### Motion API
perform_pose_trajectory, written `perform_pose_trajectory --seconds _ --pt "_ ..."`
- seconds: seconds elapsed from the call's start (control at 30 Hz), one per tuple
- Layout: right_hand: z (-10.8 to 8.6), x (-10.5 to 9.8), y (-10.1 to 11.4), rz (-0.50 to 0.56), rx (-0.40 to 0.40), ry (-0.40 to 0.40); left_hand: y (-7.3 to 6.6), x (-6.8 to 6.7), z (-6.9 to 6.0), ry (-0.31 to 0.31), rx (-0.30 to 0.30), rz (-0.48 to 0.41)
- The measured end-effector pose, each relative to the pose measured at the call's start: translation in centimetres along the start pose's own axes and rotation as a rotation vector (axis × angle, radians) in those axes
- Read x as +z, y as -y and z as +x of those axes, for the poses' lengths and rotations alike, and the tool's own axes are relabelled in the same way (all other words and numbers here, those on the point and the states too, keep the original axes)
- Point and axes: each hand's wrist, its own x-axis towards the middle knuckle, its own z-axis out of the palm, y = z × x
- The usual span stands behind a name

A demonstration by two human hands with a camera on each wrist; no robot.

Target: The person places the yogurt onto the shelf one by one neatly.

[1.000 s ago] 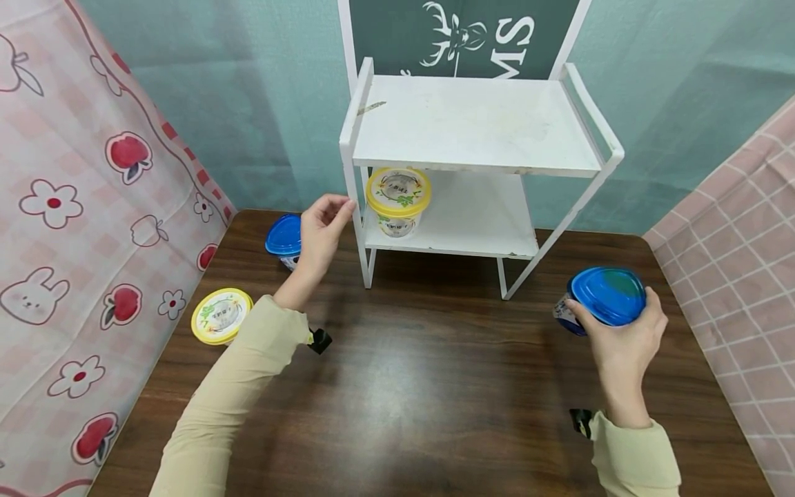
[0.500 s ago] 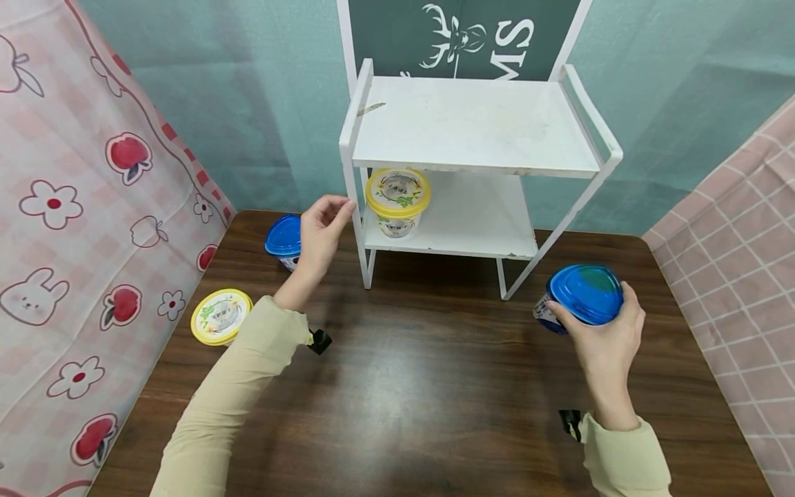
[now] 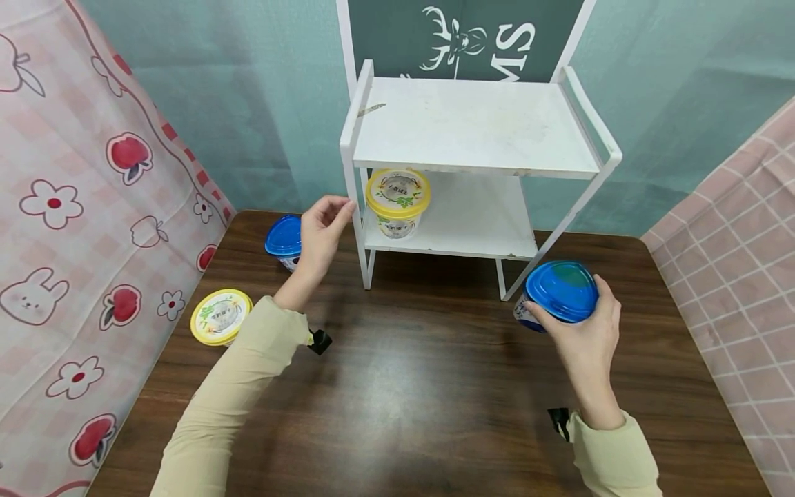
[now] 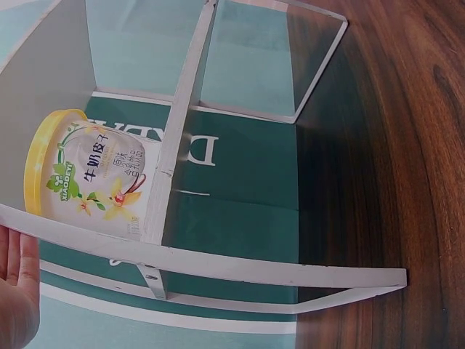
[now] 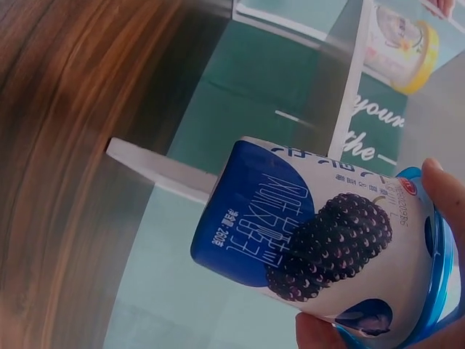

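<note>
My right hand (image 3: 586, 338) grips a yogurt tub (image 3: 562, 291) with a blue lid, near its top, in front of the shelf's right leg. In the right wrist view that yogurt tub (image 5: 327, 247) shows a blackberry picture and is off the table. My left hand (image 3: 321, 235) is at the left post of the white shelf rack (image 3: 478, 124), fingers bent and thumb and fingertips pinching the post. In the left wrist view, only part of the left hand (image 4: 18, 287) shows beside the post. A yellow-lidded tub (image 3: 397, 202) stands on the lower shelf, at its left end.
Another blue-lidded tub (image 3: 283, 236) stands behind my left hand, partly hidden by it. A second yellow-lidded tub (image 3: 220, 317) stands on the wooden table (image 3: 397, 386), partly covered by the left sleeve. Curtains (image 3: 261, 103) hang around, with a dark sign (image 3: 462, 38) behind the rack.
My right hand has carried the blue-lidded yogurt tub left and slightly away from me, toward the rack. My left hand has stayed at the post.
</note>
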Motion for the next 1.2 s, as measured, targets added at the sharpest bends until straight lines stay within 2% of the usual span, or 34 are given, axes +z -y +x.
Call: perform_pose_trajectory --seconds 0.8,1.2 --pt "-0.5 1.5 3.4 0.035 -0.093 0.099 0.1 -0.1 0.0 0.003 0.002 -0.009" --pt "-0.4 1.6 5.4 0.077 -0.146 0.083 0.1 0.0 0.1 0.007 0.002 -0.013"
